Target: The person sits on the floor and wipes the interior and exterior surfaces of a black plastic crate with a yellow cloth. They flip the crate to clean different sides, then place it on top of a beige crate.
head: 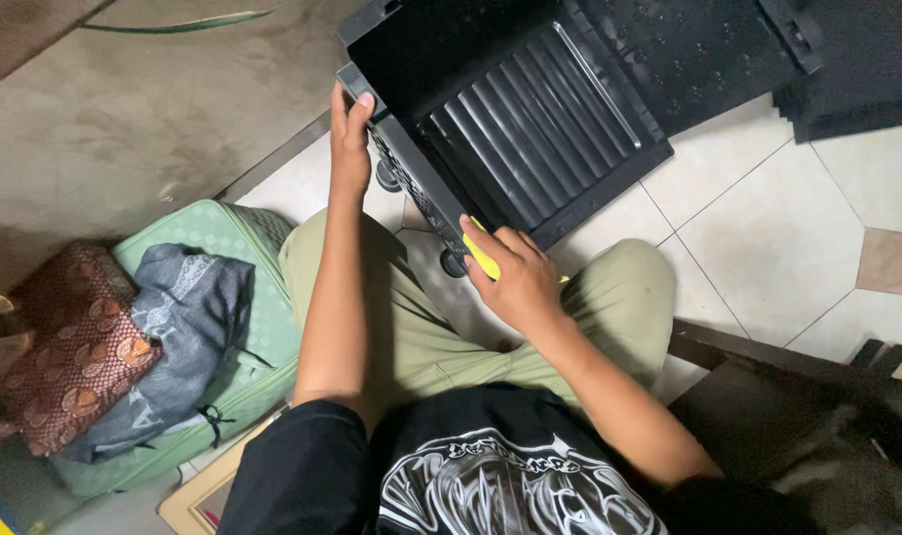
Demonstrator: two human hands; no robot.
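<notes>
A black plastic housing (530,109) with slatted louvres lies tipped on the tiled floor in front of my crossed legs. My left hand (350,139) grips its upper left corner, thumb over the edge. My right hand (515,277) is closed around a yellow-handled tool (482,258), whose tip meets the housing's lower edge near a small black wheel (454,264). A second wheel (387,178) shows under the housing's side.
A black grille panel (698,59) and dark flat pieces (847,89) lie beyond the housing at the top right. A green suitcase (263,327) with grey and patterned cloth on it sits to my left. Dark wooden furniture (768,386) is at my right.
</notes>
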